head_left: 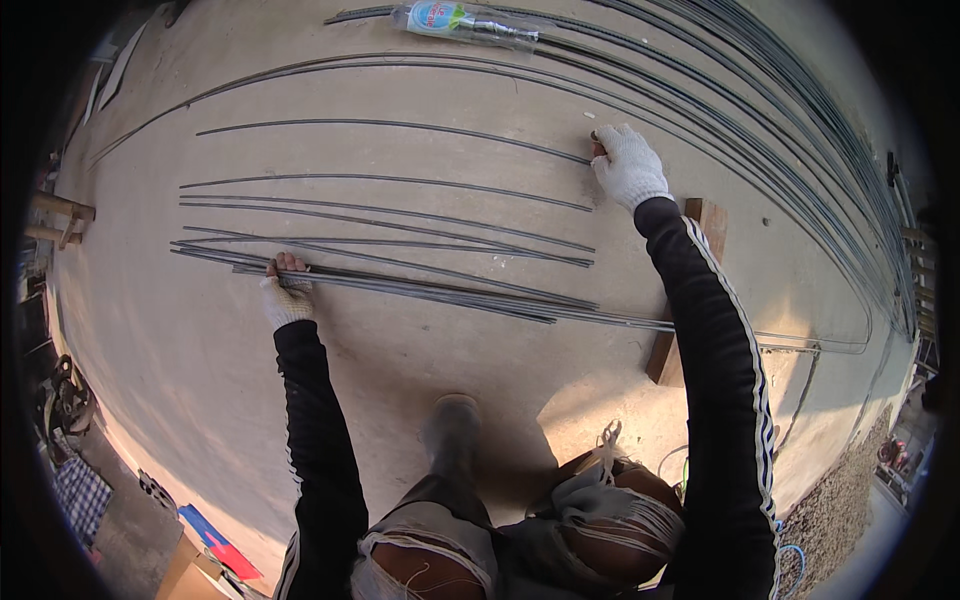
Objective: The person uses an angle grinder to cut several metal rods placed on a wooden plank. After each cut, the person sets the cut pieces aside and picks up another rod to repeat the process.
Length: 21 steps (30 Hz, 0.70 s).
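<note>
My left hand (pixel 287 292), in a white glove with bare fingertips, is closed round a thin bundle of steel rods (pixel 420 290) near its left end. Farther off, my right hand (pixel 630 167), also white-gloved, has its fingers curled at the right end of a single thin steel rod (pixel 400 124) lying across the floor. Between my hands, several loose rods (pixel 390 180) lie roughly side by side, some crossing. The right part of the bundle passes over a wooden block (pixel 664 362) and partly behind my right forearm.
Long steel bars (pixel 800 110) curve along the far right. A clear plastic bottle (pixel 440 18) with a blue label lies over bar ends at the top. Gravel (pixel 840 500) is heaped at lower right. A checked cloth (pixel 82 495) and a cardboard box (pixel 190 572) sit at lower left.
</note>
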{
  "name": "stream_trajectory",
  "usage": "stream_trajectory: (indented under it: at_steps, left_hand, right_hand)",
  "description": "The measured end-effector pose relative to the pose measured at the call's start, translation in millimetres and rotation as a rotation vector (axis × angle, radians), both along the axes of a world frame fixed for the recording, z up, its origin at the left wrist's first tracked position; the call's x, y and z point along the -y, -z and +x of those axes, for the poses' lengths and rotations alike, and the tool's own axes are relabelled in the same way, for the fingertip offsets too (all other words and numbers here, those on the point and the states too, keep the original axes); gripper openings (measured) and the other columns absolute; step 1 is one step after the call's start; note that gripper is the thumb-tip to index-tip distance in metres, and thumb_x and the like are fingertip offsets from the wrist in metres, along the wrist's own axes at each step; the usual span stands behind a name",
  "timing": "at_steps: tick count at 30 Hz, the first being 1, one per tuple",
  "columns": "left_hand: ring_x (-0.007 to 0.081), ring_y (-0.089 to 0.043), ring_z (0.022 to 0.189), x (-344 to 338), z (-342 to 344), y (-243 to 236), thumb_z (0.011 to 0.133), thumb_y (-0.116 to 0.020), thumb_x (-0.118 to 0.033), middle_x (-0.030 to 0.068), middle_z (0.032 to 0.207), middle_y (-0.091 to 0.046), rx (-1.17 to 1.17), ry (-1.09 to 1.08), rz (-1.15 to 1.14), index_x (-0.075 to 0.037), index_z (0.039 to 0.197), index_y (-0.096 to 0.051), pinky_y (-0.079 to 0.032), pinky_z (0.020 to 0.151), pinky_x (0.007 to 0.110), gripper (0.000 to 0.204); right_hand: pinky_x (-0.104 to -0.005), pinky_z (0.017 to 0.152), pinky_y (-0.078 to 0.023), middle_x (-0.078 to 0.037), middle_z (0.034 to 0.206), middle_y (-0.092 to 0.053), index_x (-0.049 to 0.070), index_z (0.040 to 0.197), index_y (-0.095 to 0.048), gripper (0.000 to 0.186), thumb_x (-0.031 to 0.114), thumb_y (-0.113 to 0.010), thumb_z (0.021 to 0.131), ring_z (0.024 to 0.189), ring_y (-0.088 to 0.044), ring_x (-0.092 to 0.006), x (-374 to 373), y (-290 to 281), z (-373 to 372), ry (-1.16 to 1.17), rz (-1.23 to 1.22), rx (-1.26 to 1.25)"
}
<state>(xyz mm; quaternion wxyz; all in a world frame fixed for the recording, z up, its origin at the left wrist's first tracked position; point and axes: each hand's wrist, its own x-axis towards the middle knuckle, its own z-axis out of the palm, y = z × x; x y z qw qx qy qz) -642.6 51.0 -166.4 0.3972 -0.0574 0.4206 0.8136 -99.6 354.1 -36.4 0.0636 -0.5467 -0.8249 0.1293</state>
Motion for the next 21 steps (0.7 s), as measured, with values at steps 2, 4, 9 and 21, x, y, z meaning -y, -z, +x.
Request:
stream_trajectory:
  at_steps: [2, 4, 9, 21]
  left_hand:
    - [0.0323, -0.068, 0.112, 0, 2, -3, 0.107, -0.054, -0.023, 0.0161, 0.123, -0.068, -0.007, -0.025, -0.008, -0.007, 0.119, -0.056, -0.061, 0.094, 0.050, 0.020]
    - [0.0314, -0.069, 0.111, -3, 1, -10, 0.108, -0.054, -0.023, 0.0140, 0.120, -0.070, 0.006, -0.119, -0.057, -0.008, 0.116, -0.058, -0.060, 0.094, 0.050, 0.017]
    - [0.0296, -0.069, 0.106, -10, 0, -31, 0.105, -0.059, -0.020, 0.0113, 0.115, -0.070, 0.045, -0.171, 0.003, -0.007, 0.116, -0.059, -0.060, 0.090, 0.047, 0.016]
    - [0.0268, -0.066, 0.097, -18, 5, -51, 0.102, -0.062, -0.016, 0.0109, 0.114, -0.068, 0.071, -0.324, 0.182, -0.010, 0.122, -0.060, -0.058, 0.081, 0.041, 0.021]
  right_hand:
    - [-0.0494, 0.094, -0.053, -0.015, 0.107, -0.066, 0.012, 0.108, -0.067, 0.018, 0.021, -0.064, 0.092, 0.107, -0.064, -0.0381, -13, 6, -16, -0.015, 0.020, 0.040]
    - [-0.0493, 0.095, -0.053, -0.015, 0.108, -0.066, 0.012, 0.109, -0.067, 0.019, 0.024, -0.066, 0.094, 0.109, -0.063, -0.0376, -22, 11, -35, -0.056, 0.034, 0.087]
    - [-0.0473, 0.090, -0.052, -0.014, 0.107, -0.065, 0.010, 0.108, -0.068, 0.023, 0.029, -0.068, 0.095, 0.107, -0.063, -0.0361, 1, 23, -70, -0.352, 0.087, 0.140]
    - [-0.0499, 0.075, -0.051, -0.024, 0.095, -0.059, 0.002, 0.106, -0.057, 0.020, -0.001, -0.062, 0.087, 0.089, -0.061, -0.0463, 33, 19, -16, -0.431, -0.021, -0.142]
